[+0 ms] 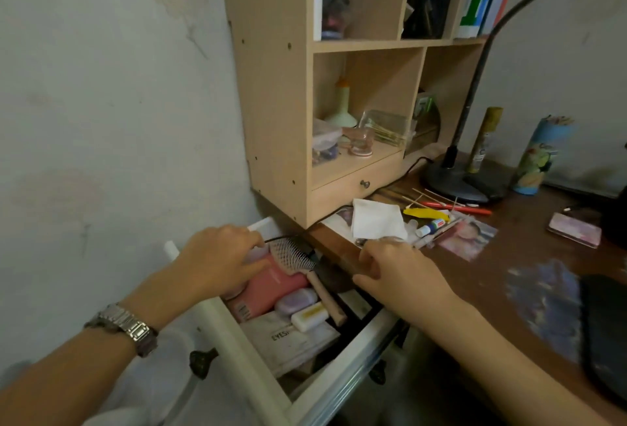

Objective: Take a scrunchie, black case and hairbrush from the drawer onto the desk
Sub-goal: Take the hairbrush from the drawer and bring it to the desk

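Head view — left hand (222, 257) curled over the pink box (268, 285) beside the hairbrush (298, 256) in the open drawer (251, 361) — right hand (397, 269) loosely curled, empty, at the desk (475, 266) edge.

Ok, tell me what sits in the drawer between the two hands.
In the head view, the hairbrush lies between the left hand and right hand, resting on a pink case in the open drawer.
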A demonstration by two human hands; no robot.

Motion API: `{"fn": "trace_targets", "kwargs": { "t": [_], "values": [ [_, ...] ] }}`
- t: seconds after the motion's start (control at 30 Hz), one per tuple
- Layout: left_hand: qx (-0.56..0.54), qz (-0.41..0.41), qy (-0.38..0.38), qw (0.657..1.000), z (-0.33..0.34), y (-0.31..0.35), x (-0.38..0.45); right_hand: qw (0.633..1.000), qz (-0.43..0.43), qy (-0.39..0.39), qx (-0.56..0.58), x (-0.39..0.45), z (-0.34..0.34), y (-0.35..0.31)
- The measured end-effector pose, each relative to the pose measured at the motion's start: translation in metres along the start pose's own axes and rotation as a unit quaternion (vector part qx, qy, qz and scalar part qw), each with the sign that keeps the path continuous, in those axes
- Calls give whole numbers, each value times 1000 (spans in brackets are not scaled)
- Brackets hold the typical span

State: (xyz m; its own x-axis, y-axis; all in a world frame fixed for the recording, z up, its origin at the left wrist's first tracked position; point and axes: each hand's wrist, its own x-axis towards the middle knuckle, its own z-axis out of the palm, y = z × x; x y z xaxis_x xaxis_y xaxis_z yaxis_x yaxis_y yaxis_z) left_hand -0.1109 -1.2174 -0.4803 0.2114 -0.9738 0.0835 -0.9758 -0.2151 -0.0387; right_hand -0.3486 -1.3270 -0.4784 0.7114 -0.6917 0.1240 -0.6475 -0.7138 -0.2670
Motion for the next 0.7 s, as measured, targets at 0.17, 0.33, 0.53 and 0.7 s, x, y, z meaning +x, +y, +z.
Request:
{"fn": "trace_targets", "kwargs": {
  "t": [0.17, 0.33, 0.53, 0.7],
  "values": [
    [-36, -13, -6, 999, 19, -12, -10, 999, -21, -4, 29, 2, 20, -19],
    [-86, -10, -25, 996, 45, -14, -12, 998, -14, -4, 53, 5, 41, -29],
    [-132, -4, -30, 991, 69, -12, -10, 996, 7, -29, 78, 11, 64, -29],
    [-176, -19, -20, 984, 81, -14, -6, 990, 47, -46, 128, 14, 88, -28]
  ]
}}
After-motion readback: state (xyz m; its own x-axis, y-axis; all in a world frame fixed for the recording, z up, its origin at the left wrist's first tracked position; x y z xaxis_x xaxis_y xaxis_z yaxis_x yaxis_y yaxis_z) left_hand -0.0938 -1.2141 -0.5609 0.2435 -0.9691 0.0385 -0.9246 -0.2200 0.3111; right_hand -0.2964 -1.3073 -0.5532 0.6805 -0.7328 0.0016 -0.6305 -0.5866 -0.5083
